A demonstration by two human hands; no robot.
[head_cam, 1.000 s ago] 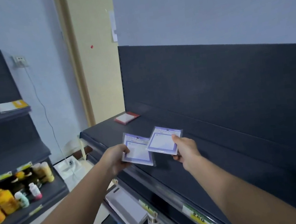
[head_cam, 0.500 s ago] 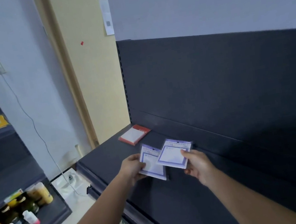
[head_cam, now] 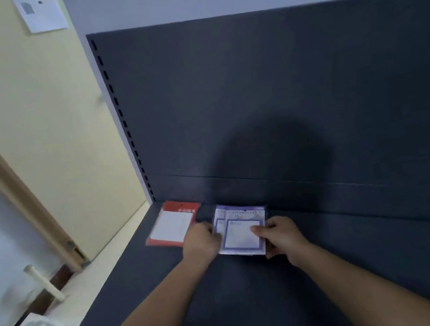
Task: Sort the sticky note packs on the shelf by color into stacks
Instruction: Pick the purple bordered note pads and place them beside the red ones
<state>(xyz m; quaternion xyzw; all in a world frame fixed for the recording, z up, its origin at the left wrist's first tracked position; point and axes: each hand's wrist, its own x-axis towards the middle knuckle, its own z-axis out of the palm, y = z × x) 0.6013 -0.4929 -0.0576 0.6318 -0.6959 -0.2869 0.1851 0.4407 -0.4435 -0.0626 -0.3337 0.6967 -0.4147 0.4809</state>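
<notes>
Pinching purple packs — lower one mostly covered.

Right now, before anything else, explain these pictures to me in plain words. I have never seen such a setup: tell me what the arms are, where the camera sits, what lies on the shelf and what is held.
There is no machine here: the two bare arms belong to a person. The only camera is worn on that person's head and looks forward and down, so you see roughly what they see. In front is a dark shelf with a dark back panel. Near the shelf's left end lies a red-backed sticky note pack. Just to its right, the left hand and the right hand grip two purple-bordered packs, one overlapping the other, one hand at each side. I cannot tell whether these packs already rest on the shelf.
</notes>
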